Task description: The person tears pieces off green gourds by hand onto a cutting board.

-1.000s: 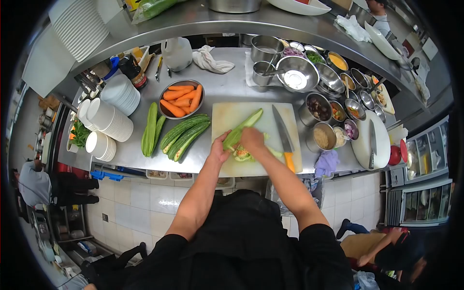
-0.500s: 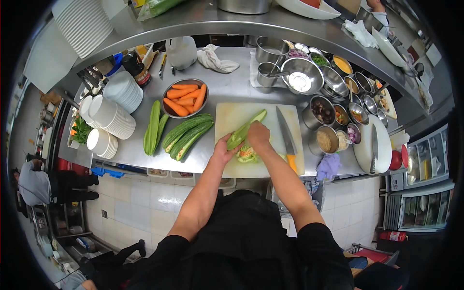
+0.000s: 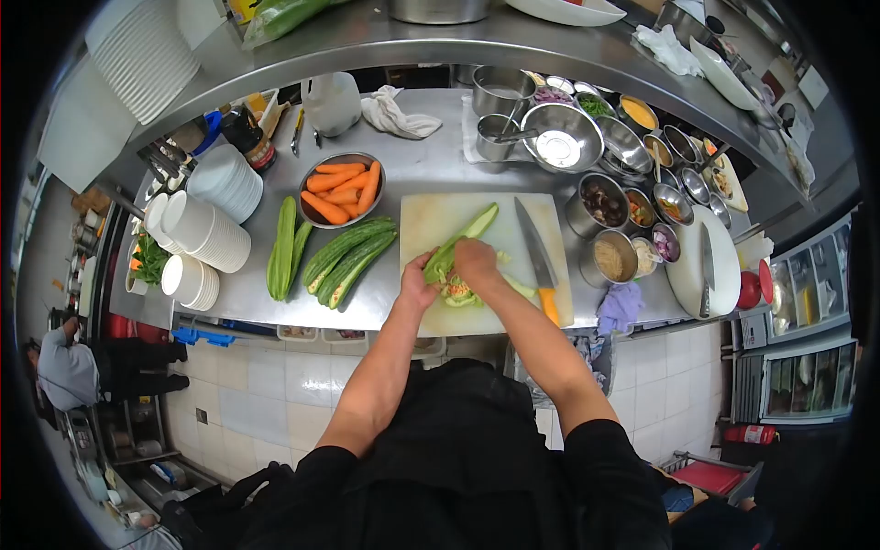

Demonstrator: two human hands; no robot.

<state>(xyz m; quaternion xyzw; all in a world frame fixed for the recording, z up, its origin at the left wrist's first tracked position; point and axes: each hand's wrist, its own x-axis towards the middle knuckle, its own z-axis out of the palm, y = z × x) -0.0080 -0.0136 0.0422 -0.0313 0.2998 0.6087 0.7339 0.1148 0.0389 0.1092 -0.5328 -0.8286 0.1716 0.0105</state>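
The gourd point(image 3: 469, 227) slants away rightward from the left hand point(image 3: 419, 280) gripping its near end; the right hand point(image 3: 476, 264) is curled alongside, its hold hidden.

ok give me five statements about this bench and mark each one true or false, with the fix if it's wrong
1. The left hand holds a long green gourd over the white cutting board. True.

2. The orange-handled knife is in the right hand. False: it lies on the cutting board, to the right of that hand.

3. The carrots are in a round metal bowl. True.

4. The purple cloth lies to the left of the cutting board. False: it lies to the right, by the near edge of the bench.

5. A crumpled white cloth lies beside the plastic jug. True.
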